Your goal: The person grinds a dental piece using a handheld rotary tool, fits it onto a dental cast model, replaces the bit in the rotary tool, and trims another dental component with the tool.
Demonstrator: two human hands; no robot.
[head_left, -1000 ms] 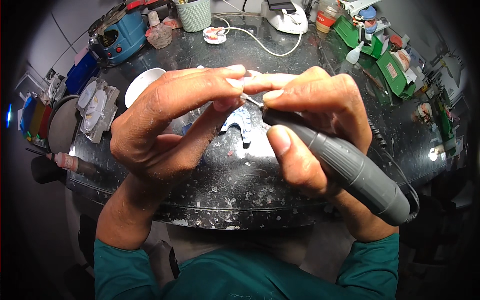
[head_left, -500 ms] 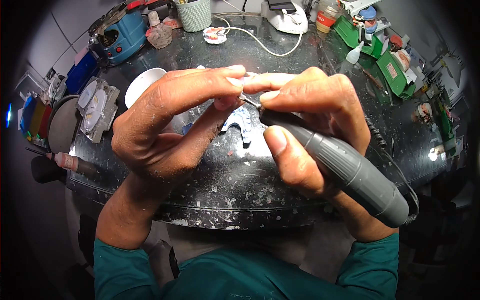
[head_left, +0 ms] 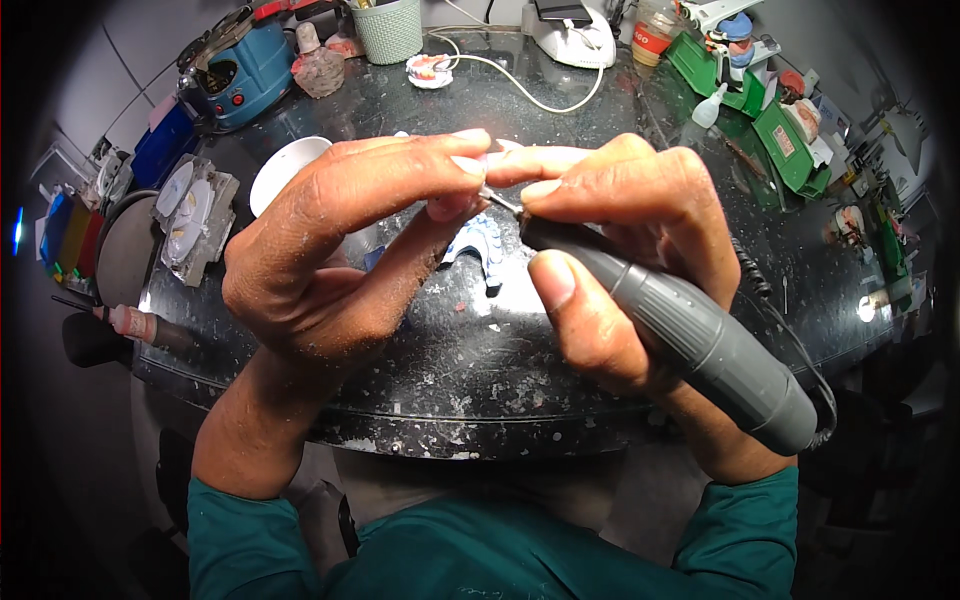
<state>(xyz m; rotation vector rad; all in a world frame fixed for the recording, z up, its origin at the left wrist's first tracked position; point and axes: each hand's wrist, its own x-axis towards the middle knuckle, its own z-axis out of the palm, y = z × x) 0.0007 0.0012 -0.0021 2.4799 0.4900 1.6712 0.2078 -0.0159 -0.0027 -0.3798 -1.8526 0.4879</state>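
My right hand [head_left: 640,210] is wrapped round a dark grey rotary handpiece [head_left: 690,335], held at a slant with its thin metal bur [head_left: 503,203] pointing up and left. The bur's tip meets the fingertips of my left hand [head_left: 330,235]. Those fingers are pinched together, and whatever small piece sits between them is mostly hidden. My right forefinger reaches across to the left fingertips. Below the hands a blue-and-white dental arch model [head_left: 485,250] lies on the black worktop [head_left: 470,365], partly covered by my left hand.
A white bowl [head_left: 278,180] stands behind my left hand, with a plaster-smeared tray [head_left: 195,225] further left. At the back are a blue machine [head_left: 245,75], a set of model teeth [head_left: 430,70] and a white device [head_left: 575,40]. Green trays [head_left: 790,150] lie right; the handpiece's coiled cord [head_left: 790,320] hangs nearby.
Almost nothing differs. Both hands and the handpiece keep their places, with only a very slight shift at the fingertips.
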